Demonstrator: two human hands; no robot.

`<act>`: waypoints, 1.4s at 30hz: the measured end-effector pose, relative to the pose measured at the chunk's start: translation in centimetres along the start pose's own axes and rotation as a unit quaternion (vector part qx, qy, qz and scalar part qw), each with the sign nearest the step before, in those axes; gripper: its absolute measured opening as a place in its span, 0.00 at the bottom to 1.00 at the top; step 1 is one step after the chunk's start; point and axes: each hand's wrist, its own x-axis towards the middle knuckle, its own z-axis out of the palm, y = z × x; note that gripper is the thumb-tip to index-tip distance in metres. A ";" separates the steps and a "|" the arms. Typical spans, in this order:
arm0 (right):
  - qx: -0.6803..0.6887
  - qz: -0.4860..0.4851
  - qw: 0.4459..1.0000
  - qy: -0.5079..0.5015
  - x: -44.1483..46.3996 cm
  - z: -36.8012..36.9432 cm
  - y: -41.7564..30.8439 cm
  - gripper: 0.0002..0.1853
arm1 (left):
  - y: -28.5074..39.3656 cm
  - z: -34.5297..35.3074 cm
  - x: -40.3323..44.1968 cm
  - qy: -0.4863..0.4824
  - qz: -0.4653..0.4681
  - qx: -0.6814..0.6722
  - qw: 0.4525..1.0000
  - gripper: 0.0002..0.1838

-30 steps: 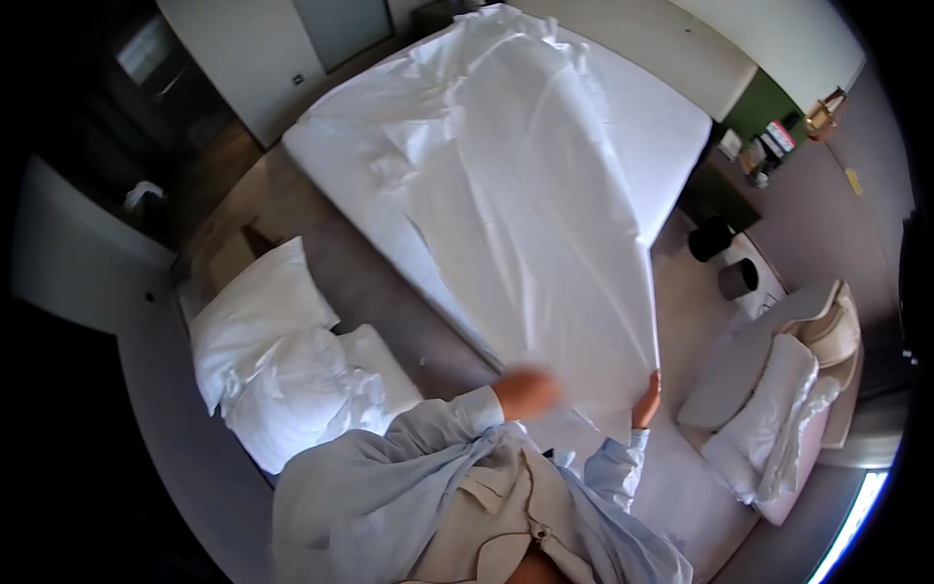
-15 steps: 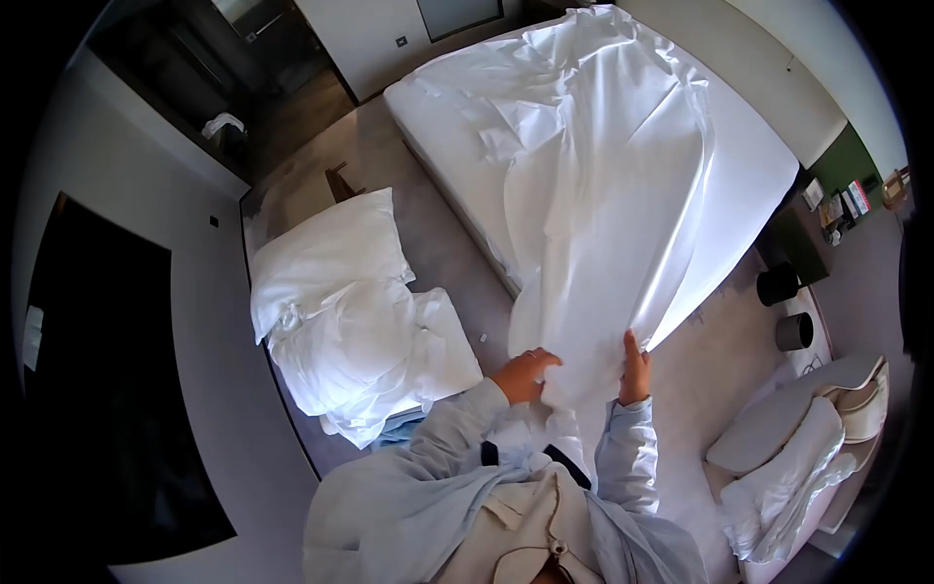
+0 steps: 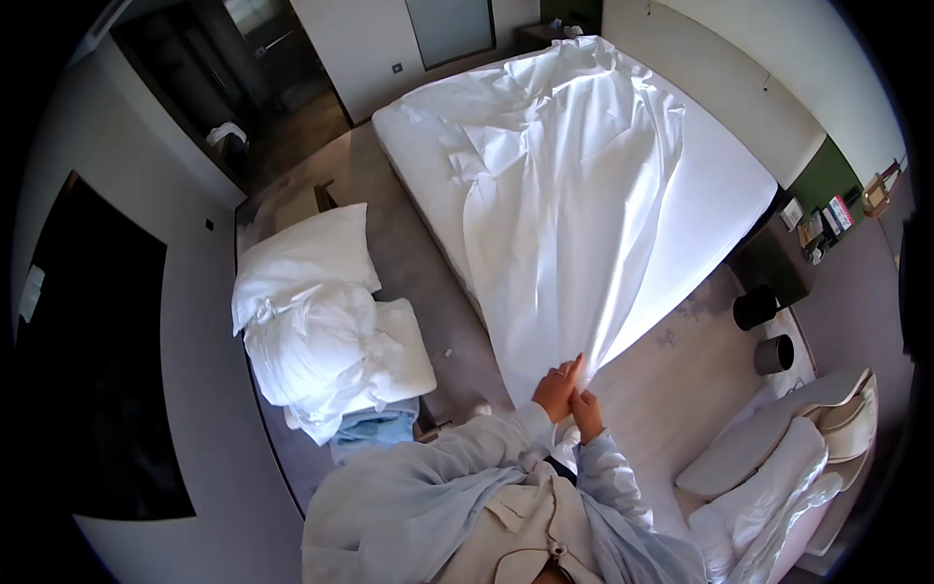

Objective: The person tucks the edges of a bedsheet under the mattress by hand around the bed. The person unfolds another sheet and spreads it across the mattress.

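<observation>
A white bed sheet (image 3: 545,214) lies bunched and creased over the middle of the mattress (image 3: 715,185), and its near end is drawn over the bed's edge toward me. My left hand (image 3: 556,391) is closed on the sheet's near edge. Right beside it, almost touching, my right hand (image 3: 587,417) is also closed on the sheet's edge. Between the hands and the bed the cloth is stretched into long folds. The exact hold of the fingertips is partly hidden by the cloth and the hands.
Pillows and bedding (image 3: 311,331) are heaped on the left, above folded blue cloth (image 3: 375,428). On the right stand an armchair (image 3: 778,467) with white bedding on it and two bins, one black (image 3: 755,308), one grey (image 3: 774,355). A wall screen (image 3: 97,360) hangs at left.
My hands have come together from apart, the left moving right and the right moving left, both slightly lower. The sheet's near end has narrowed between them. My view has shifted a little.
</observation>
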 end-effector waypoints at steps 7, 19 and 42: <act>0.022 0.128 0.984 -0.121 1.8 -3.8 4.5 0.20 | 0.6 5.3 -0.4 0.027 -0.073 0.120 0.990 0.25; 0.273 0.319 0.886 -0.196 10.0 -6.0 -0.4 0.27 | 1.3 2.2 -2.7 0.039 -0.116 0.130 0.984 0.18; 0.262 0.157 0.950 -0.056 30.2 -11.4 -9.3 0.21 | 14.5 -8.1 0.1 0.205 0.000 0.338 0.918 0.20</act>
